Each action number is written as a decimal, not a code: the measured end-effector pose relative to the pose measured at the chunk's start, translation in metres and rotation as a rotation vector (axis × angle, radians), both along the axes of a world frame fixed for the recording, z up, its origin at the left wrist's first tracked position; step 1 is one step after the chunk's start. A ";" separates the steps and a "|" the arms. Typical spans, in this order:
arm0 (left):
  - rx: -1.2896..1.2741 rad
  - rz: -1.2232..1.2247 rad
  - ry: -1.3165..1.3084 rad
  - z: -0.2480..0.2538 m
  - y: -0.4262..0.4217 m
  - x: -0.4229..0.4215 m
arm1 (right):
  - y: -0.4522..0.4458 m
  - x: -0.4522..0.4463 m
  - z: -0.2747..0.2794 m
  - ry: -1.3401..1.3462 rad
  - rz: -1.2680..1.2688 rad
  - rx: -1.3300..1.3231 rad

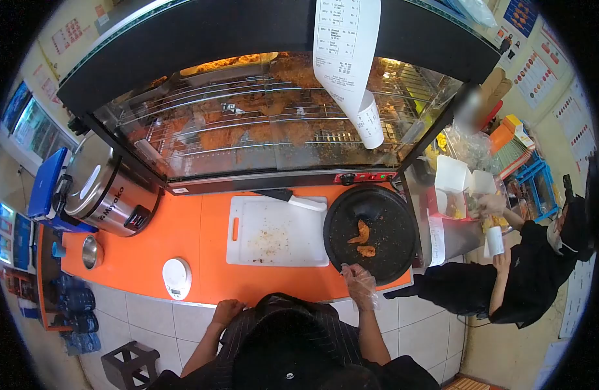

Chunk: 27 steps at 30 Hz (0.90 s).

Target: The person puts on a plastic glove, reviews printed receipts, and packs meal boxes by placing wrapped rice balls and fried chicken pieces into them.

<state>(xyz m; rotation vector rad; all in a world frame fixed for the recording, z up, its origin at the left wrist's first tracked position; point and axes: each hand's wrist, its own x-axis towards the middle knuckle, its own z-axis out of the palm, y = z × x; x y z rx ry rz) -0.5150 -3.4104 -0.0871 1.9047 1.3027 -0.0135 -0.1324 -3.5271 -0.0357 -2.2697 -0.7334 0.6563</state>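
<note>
Two pieces of fried chicken (362,233) lie on a round black tray (397,224) on the orange counter. My right hand (360,286), in a clear plastic glove, is at the tray's near rim; whether its fingers hold anything is too small to make out. My bare left hand (229,311) rests at the counter's front edge, its fingers bent and unclear. Between the hands, farther back, lies a white cutting board (280,231) with crumbs on it. A knife (306,203) with a white handle lies across its far edge.
A heated glass cabinet (280,177) stands behind the counter, with a long receipt (346,52) hanging in front. At left are a rice cooker (111,195), metal cup (92,252) and scale (177,278). A co-worker (540,273) handles food boxes at right.
</note>
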 end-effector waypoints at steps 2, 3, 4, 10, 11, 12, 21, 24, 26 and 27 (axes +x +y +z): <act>0.064 0.078 -0.131 0.019 0.014 0.023 | -0.001 0.000 0.003 -0.050 0.026 -0.010; 0.090 0.113 -0.191 0.033 0.024 0.038 | 0.002 -0.001 0.017 -0.061 0.035 -0.044; 0.114 0.170 -0.347 0.051 0.043 0.059 | 0.004 -0.002 0.026 -0.072 0.044 -0.083; 0.452 -0.078 -1.165 0.251 0.165 0.236 | 0.007 -0.010 0.036 0.037 0.004 -0.054; 0.352 -0.040 -1.251 0.291 0.163 0.255 | 0.010 -0.007 0.037 0.043 -0.008 -0.056; 0.394 -0.058 -1.338 0.313 0.170 0.276 | 0.007 -0.005 0.027 0.023 -0.002 -0.041; 0.293 -0.211 -1.176 0.326 0.200 0.327 | -0.033 -0.013 -0.020 0.080 -0.107 0.178; 0.248 -0.109 -1.262 0.324 0.202 0.334 | -0.039 -0.014 -0.014 0.053 -0.116 0.126; 0.234 -0.173 -1.146 0.334 0.206 0.336 | -0.035 -0.016 0.014 -0.012 -0.102 0.045; 0.230 -0.200 -1.087 0.337 0.208 0.336 | -0.035 -0.015 0.015 0.023 -0.107 0.061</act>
